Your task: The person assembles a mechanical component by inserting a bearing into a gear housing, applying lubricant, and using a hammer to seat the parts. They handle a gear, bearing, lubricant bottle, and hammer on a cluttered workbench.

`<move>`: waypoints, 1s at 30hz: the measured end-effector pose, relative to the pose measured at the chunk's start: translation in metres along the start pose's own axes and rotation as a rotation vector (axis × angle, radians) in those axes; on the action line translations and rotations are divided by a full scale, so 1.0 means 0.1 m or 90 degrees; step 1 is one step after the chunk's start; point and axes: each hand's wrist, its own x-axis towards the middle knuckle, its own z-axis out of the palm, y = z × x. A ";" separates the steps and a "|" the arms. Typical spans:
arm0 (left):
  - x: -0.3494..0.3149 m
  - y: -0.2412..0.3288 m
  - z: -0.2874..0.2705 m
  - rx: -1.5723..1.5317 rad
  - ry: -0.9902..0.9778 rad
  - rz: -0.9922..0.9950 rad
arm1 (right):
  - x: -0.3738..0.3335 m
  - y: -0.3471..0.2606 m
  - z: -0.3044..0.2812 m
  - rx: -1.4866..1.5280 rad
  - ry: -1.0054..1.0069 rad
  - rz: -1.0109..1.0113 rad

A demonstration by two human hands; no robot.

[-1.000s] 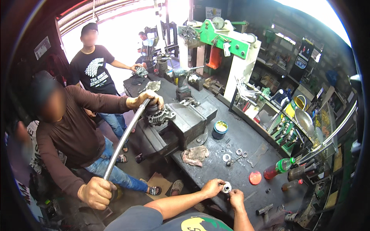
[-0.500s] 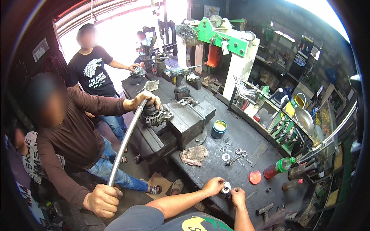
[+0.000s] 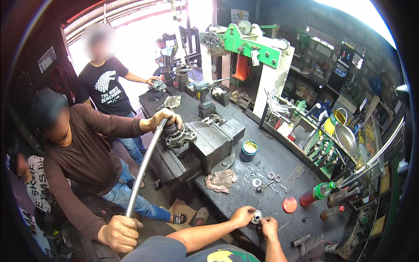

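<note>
Above the near edge of the bench, my left hand pinches the left side of a small round silvery metal part with a hole in its middle. My right hand has its bent fingers on the part's right side. The part's underside is hidden. Further along lie several bearings and rings, a small shaft-like metal piece and a red round lid. A thin flat strip rests right of my right hand.
A bench vise holds a finned metal housing. On the left, a co-worker grips a long metal bar over it; another person stands behind. Around lie a rag, an open grease tub, a red-liquid bottle and a hammer.
The co-worker with the bar has bowed forward, head lower. My hands keep hold of the round metal part, which looks slightly turned. The whole view has shifted a little.
</note>
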 end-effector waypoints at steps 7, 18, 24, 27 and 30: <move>0.14 -0.11 0.03 -0.017 -0.009 -0.029 | 0.08 0.04 -0.02 0.014 -0.022 0.017; 0.09 -0.08 0.02 -0.030 0.058 0.008 | 0.11 -0.10 -0.08 -0.107 -0.077 -0.021; 0.03 -0.28 0.03 -0.096 0.017 -0.031 | 0.10 0.01 -0.05 0.048 -0.077 0.020; -0.02 -0.26 0.02 -0.126 0.015 -0.060 | 0.08 0.07 -0.05 0.090 -0.076 0.028; -0.13 -0.11 0.01 -0.111 0.033 -0.056 | 0.09 0.09 -0.06 0.086 -0.086 0.037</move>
